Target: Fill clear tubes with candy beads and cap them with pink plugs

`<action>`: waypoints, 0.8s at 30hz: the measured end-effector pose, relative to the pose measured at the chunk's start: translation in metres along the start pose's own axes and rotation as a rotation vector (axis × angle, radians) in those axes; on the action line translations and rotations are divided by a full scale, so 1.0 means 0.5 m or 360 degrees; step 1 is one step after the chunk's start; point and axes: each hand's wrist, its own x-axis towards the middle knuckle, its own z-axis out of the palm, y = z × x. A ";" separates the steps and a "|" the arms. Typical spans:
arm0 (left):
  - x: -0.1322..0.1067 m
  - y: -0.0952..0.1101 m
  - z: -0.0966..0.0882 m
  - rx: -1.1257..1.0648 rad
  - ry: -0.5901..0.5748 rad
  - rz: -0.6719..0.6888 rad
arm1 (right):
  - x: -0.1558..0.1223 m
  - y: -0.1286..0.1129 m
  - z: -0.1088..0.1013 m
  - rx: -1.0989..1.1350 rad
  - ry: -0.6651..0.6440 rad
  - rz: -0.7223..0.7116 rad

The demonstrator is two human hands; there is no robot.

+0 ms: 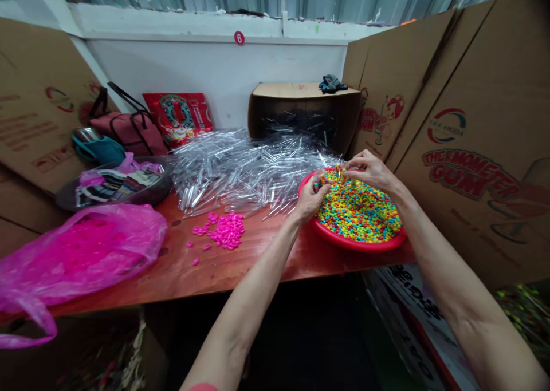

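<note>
So the little multicoloured candies [365, 213] are in the red basin [348, 244], right of centre in the frame, on the reddish bench [180, 273]. I'd guess each piece is hard, smooth and next to weightless, so they'd roll and slip rather than squash. Fingertip pinches or a small scoop off the top seem best. The full basin is probably fairly heavy, so I'd take it by the rim on both sides.

The clear tubes [215, 170] heaped across the middle look light, thin-walled and slick; hold one round its body, gently, because a hard squeeze might dent or crack it.

Pose-wise, both arms reach up from the bottom of the frame. The left hand [307, 201] is at the basin's left edge, fingers half curled, thumb pointing in over the candies. The right hand [373, 170] comes over the far right side, palm down, wrist bent, thumb and fingers nearly together. Something small and colourful shows between the hands, but I can't tell what either one actually grips.
</note>
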 end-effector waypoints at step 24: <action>-0.007 0.008 -0.002 -0.0001 -0.0097 -0.0009 | -0.037 0.063 0.007 0.0299 -0.0203 0.0381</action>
